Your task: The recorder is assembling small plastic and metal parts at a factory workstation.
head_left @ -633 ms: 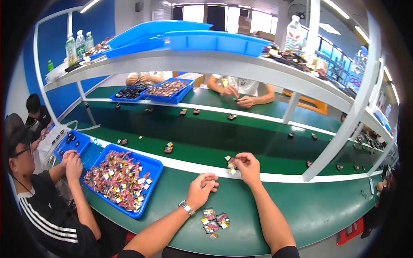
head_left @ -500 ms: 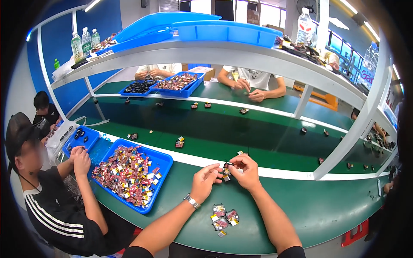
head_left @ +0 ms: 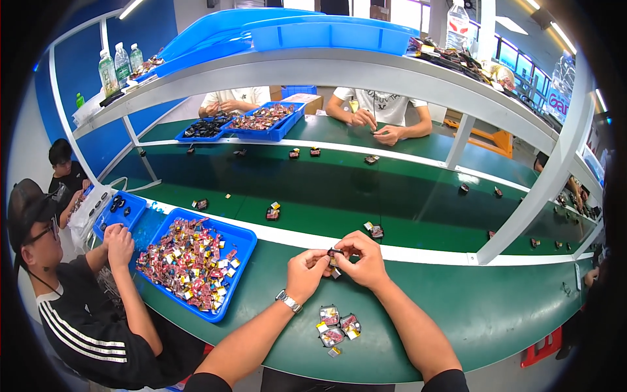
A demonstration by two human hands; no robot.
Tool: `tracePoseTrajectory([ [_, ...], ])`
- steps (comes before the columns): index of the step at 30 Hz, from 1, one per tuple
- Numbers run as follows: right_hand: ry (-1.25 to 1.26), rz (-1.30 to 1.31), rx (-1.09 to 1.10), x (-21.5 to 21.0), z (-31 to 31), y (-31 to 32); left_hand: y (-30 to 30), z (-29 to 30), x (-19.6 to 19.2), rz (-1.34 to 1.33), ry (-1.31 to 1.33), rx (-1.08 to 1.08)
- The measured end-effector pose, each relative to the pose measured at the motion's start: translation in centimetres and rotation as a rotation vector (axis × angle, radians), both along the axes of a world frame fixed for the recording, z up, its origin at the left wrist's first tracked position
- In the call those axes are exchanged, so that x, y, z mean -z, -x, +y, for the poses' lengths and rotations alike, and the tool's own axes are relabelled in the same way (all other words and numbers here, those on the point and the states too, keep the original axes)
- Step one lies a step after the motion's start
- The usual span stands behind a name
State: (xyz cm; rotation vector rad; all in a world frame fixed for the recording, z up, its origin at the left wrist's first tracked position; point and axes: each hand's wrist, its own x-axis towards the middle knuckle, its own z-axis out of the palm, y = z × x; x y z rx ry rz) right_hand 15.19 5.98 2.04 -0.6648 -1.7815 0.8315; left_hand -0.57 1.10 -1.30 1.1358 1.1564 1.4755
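Between my two hands, just over the near edge of the green work surface, is a small black-cased circuit board assembly (head_left: 334, 257) with a pale tab hanging below. My left hand (head_left: 307, 273), a metal-banded watch on its wrist, pinches one side of it. The fingers of my right hand (head_left: 364, 262) close on the other side and partly cover it. Nearer to me, between my forearms, lies a small group of similar assemblies (head_left: 331, 336), showing red boards and yellow-and-white pieces. Beyond my right hand another assembly (head_left: 374, 230) rests on the green belt.
A blue tray (head_left: 245, 251) heaped with small red boards and white-yellow pieces stands at my left, beside a seated co-worker (head_left: 78, 307). A white shelf frame (head_left: 326, 75) with blue trays (head_left: 333, 40) spans overhead; its post (head_left: 522, 215) slants at right. Co-workers sit opposite.
My left hand has moved in to the assembly and now grips it along with my right. The assembly on the belt has come out from behind my right hand. The view has shifted slightly.
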Motion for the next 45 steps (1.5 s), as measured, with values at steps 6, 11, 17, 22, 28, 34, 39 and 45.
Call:
tracePoseTrajectory([
  [6, -0.028, 0.006, 0.076, 0.0, 0.9, -0.8, 0.0, -0.1, 0.0, 0.016, 0.019, -0.01],
  [11, 0.306, 0.057, 0.737, 2.5, 7.3, -9.2, 0.3, 0.0, -0.3, -0.035, 0.029, -0.007],
  [17, -0.179, -0.358, 1.099, 2.7, 7.0, -10.9, -0.2, 0.3, -0.2, 0.008, 0.034, 0.032],
  [22, -0.145, -0.679, 0.89, 2.0, 3.7, -5.4, 0.6, -0.1, -0.3, 0.043, 0.028, 0.019],
  [28, -0.073, -0.647, 0.853, 3.0, 4.6, -6.9, 0.0, 0.3, -0.6, 0.05, 0.002, 0.077],
  [34, -0.058, -0.373, 0.256, -0.6, -3.8, -4.7, 1.2, 0.3, -0.3, 0.034, 0.056, 0.192],
  [39, -0.046, -0.443, -0.033, -2.2, -6.5, -4.1, 2.2, -0.1, -1.2, -0.023, 0.215, 0.707],
  [45, -0.233, -0.435, 0.078, -1.1, -5.9, -4.2, 1.5, -0.3, -1.4, -0.172, 0.22, 0.603],
])
